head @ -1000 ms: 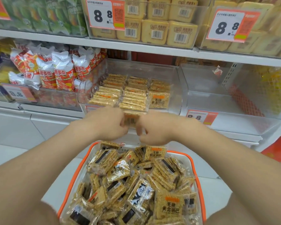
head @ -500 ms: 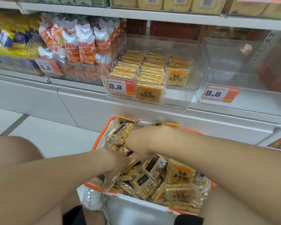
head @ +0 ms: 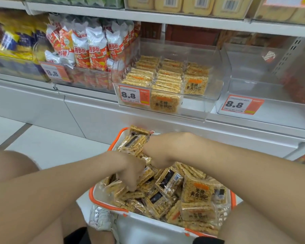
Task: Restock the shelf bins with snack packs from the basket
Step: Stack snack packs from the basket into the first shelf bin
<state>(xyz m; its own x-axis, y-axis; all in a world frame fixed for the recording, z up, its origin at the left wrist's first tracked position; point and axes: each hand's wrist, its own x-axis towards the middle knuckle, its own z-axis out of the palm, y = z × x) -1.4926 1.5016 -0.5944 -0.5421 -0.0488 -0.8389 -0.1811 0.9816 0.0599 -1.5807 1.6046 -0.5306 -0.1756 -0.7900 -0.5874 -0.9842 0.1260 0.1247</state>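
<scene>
Both hands have come down from the front of the clear shelf bin, where they were a second ago, and are now in the orange-rimmed basket. That means one placement is done and the next pick is starting. A rice-crust pack stands upright against the bin's front wall, up and ahead of the fingers, with rows of the same packs behind it.

The left hand has its fingers curled down into the loose heap of rice-crust snack packs. I cannot tell whether they have closed on one yet. The right hand is just beyond it, knuckles up. Its fingers are hidden underneath, so their grip is unclear too. One pack sits wedged between the two hands.

The basket is heaped full, so I judge the restocking far from finished.
</scene>
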